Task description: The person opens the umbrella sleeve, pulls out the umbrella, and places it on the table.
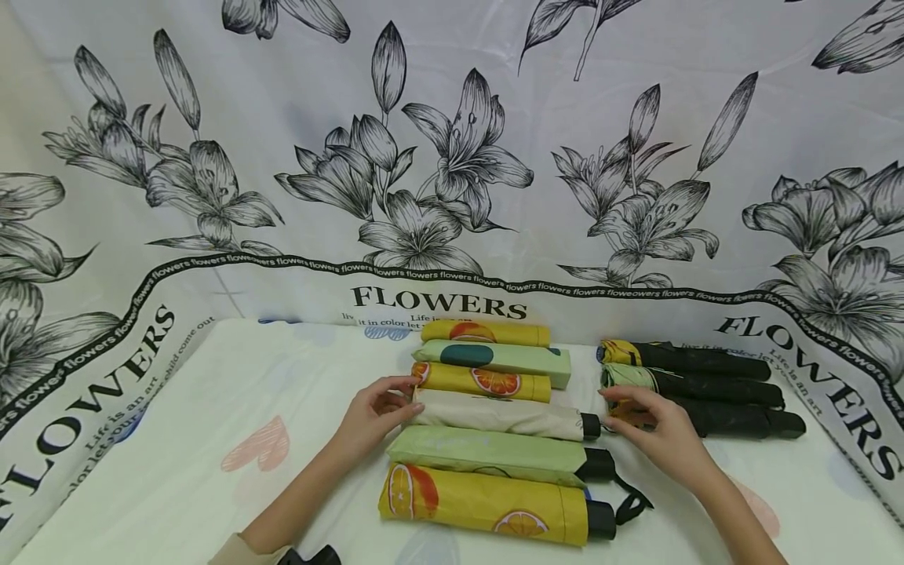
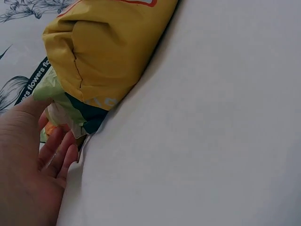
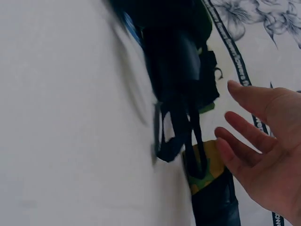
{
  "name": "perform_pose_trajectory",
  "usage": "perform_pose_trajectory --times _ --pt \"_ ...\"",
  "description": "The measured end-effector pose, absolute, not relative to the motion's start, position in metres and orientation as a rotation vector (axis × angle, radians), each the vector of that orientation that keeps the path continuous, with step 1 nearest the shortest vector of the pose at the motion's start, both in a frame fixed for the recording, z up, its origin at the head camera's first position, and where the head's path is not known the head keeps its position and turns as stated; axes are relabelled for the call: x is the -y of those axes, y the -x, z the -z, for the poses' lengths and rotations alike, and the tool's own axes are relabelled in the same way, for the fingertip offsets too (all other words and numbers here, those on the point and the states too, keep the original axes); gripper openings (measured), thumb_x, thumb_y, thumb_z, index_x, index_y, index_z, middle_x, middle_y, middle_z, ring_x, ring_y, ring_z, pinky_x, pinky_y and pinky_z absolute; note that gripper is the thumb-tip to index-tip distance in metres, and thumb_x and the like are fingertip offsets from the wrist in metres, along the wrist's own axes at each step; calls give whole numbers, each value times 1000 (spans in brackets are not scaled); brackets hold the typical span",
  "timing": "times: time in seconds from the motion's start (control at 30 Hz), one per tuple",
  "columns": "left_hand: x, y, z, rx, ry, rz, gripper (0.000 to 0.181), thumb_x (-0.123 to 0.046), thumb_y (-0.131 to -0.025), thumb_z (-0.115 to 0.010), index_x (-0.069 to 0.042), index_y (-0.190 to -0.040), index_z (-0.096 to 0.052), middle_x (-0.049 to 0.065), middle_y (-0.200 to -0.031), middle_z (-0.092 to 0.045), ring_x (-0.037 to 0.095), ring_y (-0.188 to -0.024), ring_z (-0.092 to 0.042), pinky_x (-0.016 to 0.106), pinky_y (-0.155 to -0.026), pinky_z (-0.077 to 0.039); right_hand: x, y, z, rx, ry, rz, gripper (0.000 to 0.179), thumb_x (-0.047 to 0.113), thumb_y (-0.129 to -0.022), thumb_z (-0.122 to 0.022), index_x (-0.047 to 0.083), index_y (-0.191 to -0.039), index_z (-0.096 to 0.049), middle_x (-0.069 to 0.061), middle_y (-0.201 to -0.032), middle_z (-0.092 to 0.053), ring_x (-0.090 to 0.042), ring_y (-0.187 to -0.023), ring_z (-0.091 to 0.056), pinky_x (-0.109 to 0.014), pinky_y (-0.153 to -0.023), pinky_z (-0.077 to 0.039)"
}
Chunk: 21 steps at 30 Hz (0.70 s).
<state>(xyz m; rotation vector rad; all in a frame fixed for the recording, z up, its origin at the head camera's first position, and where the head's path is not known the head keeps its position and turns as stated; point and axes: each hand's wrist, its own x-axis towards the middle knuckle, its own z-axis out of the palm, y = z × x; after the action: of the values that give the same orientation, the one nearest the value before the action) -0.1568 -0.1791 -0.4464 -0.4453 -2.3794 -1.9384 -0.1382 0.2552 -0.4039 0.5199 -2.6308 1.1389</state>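
A cream folded umbrella (image 1: pixel 494 416) with a black handle lies crosswise between the hands. My left hand (image 1: pixel 374 412) is at its left end, thumb and fingertips touching or very near the fabric. In the left wrist view, the ends of the yellow umbrella (image 2: pixel 99 56) and the green one (image 2: pixel 49 87) partly hide that hand's thumb. By the black handle is my right hand (image 1: pixel 653 428), its fingers loosely bent and spread. The right wrist view shows nothing between them. Nearer me lie a light green umbrella (image 1: pixel 487 455) and a yellow orange-print umbrella (image 1: pixel 487 502), both with black handles.
Behind the cream umbrella lie a yellow orange-print cover (image 1: pixel 523 387), a pale green cover (image 1: pixel 523 357) and another yellow one (image 1: pixel 519 335). Three black folded umbrellas (image 1: pixel 720 388) lie at the right. A flower-printed cloth (image 1: pixel 452 173) hangs behind the white surface (image 1: pixel 318 361).
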Motion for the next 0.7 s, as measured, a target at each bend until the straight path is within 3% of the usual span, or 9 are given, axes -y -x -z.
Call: perform_pose_trajectory --times 0.37,0.7 --pt "181 158 448 2412 521 1852 39 -3 -91 -81 -1 -129 -70 13 -113 -66 7 -89 -66 20 -81 -57 -246 139 413 2707 -555 -1266 38 3 -91 -81 2 -127 -71 -7 -102 -73 -1 -81 -64 -24 -70 -59" --pt "183 158 451 2374 543 1856 31 -1 -91 -81 2 -121 -72 9 -106 -72 6 -84 -69 20 -78 -58 -238 138 419 2853 -498 -1297 44 10 -94 -80 4 -135 -68 -18 -129 -70 -13 -95 -70 -24 -80 -61"
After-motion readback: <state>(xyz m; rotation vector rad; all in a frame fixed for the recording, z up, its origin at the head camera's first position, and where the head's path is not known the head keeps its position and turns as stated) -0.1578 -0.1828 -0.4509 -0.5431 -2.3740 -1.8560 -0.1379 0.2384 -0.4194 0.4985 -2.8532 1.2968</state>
